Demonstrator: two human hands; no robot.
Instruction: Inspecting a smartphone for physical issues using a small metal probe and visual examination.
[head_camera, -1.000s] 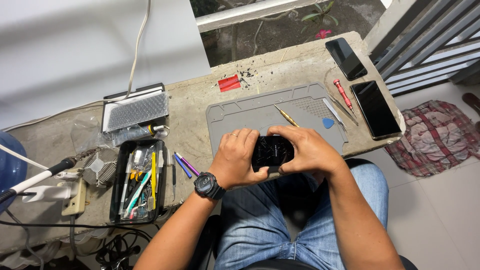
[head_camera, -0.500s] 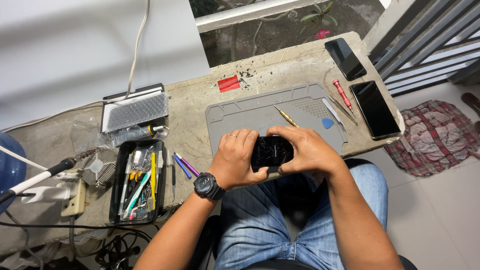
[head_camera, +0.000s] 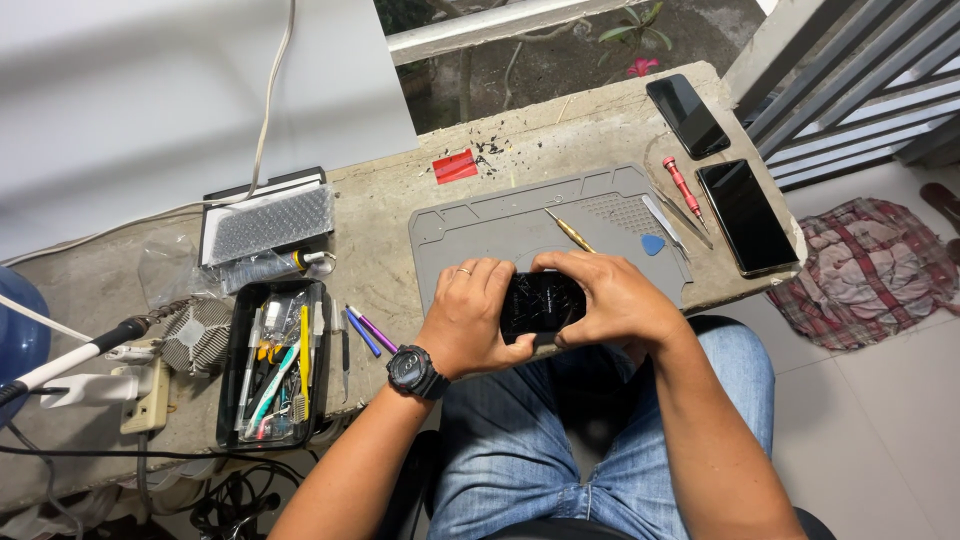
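Far to the left of the grey work mat (head_camera: 600, 205) lies a black tool tray (head_camera: 228, 400) on the concrete bench (head_camera: 400, 215). The tray is full of tweezers, small screwdrivers and a yellow tool, all lying lengthwise. Above the tray, still left of the mat, a flat box with a bubble-wrap sheet (head_camera: 266, 222) sits. Between tray and mat lie two pens (head_camera: 368, 330), one blue and one purple.

At the near edge of the mat the left hand (head_camera: 468, 318), with a black watch on its wrist, is closed around the left side of a black phone (head_camera: 541, 301). The right hand (head_camera: 612, 298) clasps the right side of the phone, the fingers curled over its top edge. The phone is held between both hands, over the front border of the mat, and its glass looks cracked.

On the mat itself lie a yellow-handled tool (head_camera: 570, 231) and a blue pick (head_camera: 653, 244). Just right of the mat are a red screwdriver (head_camera: 684, 189) and two more dark phones (head_camera: 745, 215), one behind the other. Beyond the left corner of the mat lies a small red card (head_camera: 455, 166).
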